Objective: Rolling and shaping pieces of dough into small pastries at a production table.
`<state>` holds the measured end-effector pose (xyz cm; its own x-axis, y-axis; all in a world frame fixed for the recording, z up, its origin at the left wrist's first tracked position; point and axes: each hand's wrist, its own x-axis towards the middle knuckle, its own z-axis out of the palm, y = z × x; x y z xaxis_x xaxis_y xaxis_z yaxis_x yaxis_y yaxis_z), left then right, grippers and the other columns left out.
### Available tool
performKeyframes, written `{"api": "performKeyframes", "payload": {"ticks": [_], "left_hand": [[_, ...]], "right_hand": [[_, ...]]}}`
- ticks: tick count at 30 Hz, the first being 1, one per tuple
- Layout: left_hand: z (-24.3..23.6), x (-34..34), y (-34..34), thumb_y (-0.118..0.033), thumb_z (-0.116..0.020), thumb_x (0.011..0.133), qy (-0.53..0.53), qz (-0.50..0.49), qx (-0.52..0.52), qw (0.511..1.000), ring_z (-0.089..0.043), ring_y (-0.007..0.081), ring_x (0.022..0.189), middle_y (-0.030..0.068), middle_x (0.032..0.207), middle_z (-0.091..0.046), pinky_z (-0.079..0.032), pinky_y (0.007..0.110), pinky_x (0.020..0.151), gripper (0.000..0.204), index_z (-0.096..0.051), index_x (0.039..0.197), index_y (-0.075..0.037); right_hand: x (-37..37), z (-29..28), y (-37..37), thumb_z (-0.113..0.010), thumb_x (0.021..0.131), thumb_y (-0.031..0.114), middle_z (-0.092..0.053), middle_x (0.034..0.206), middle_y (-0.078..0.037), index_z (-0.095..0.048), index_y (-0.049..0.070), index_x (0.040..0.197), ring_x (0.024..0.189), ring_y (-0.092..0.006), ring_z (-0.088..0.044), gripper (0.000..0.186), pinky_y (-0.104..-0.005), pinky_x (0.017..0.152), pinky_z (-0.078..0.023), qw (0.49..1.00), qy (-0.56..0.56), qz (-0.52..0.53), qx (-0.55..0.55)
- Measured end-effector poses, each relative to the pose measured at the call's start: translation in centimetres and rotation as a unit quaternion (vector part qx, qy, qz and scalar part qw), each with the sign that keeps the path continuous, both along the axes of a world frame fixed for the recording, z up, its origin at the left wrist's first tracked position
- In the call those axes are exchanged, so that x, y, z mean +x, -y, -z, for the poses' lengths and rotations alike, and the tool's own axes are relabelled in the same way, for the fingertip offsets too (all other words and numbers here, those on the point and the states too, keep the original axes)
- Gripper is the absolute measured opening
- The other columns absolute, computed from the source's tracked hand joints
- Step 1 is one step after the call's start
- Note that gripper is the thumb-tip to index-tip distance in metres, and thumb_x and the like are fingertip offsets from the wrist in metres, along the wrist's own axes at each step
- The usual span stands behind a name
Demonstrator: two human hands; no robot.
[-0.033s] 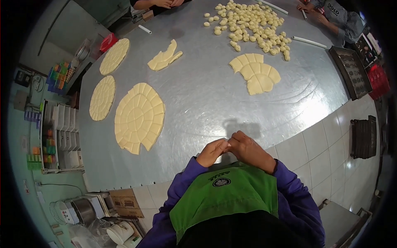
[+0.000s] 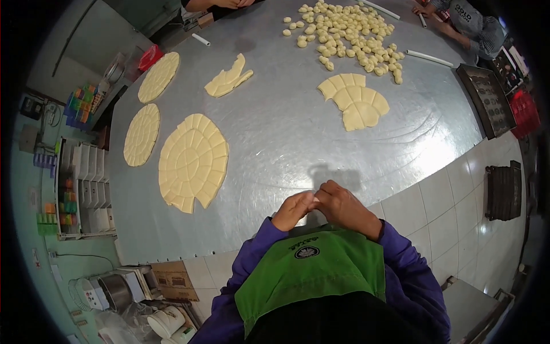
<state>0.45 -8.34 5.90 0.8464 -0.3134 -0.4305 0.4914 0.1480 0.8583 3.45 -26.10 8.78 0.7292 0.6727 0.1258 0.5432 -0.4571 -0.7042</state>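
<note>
My left hand (image 2: 292, 211) and my right hand (image 2: 342, 207) meet over the near edge of the steel table (image 2: 269, 143), fingers curled together round something small and mostly hidden, with a pale bit showing between them. To their left lies a scored dough round (image 2: 193, 160) with a notch in its near edge. Two more scored rounds, one nearer (image 2: 141, 135) and one farther (image 2: 158, 77), lie at the left side. A torn dough strip (image 2: 228, 77) lies farther up the middle, and a part of a scored round (image 2: 354, 100) lies to the right.
Several small dough balls (image 2: 349, 34) are heaped at the back right beside white tubes (image 2: 429, 57). A dark moulded tray (image 2: 486, 100) runs along the right edge. Two co-workers' hands show at the top (image 2: 226, 4) and top right (image 2: 435, 20). A shelf rack (image 2: 86, 189) stands left.
</note>
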Motion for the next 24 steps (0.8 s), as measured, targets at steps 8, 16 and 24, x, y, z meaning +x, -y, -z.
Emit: {"api": "performKeyframes", "payload": {"ticks": [8, 16, 24], "left_hand": [[-2.6, -2.7, -4.9, -0.022, -0.044, 0.093, 0.123, -0.006, -0.497, 0.859, -0.039, 0.0149, 0.049, 0.0017, 0.058, -0.044, -0.037, 0.029, 0.055, 0.031, -0.054, 0.071, -0.003], [5.8, -4.4, -14.4, -0.020, -0.045, 0.091, 0.251, -0.027, 0.655, 0.712, -0.023, 0.0378, 0.134, 0.0165, 0.143, -0.031, -0.014, 0.052, 0.107, 0.044, -0.043, 0.131, -0.003], [5.2, -2.1, -6.8, -0.018, -0.046, 0.088, 0.283, -0.030, 0.638, 0.715, -0.024, 0.0404, 0.132, 0.0200, 0.142, -0.030, -0.020, 0.050, 0.107, 0.051, -0.035, 0.133, 0.004]], "right_hand": [[3.6, -1.7, 0.2, -0.041, 0.090, 0.024, -0.042, 0.063, -0.003, -0.048, 0.007, 0.063, 0.063, -0.0165, -0.040, 0.033, -0.0297, 0.062, -0.036, 0.520, -0.484, -0.008, 0.704], [3.9, 7.3, 6.0, -0.055, 0.085, 0.023, -0.042, 0.135, -0.015, -0.056, 0.007, 0.118, 0.128, -0.0272, -0.036, 0.037, -0.0470, 0.106, -0.024, 0.972, 0.175, 0.031, -0.153], [3.0, 8.2, -4.7, -0.056, 0.084, 0.035, -0.042, 0.135, -0.013, -0.047, 0.001, 0.126, 0.128, -0.0299, -0.034, 0.055, -0.0474, 0.106, -0.024, 0.987, 0.146, -0.046, -0.045]]}}
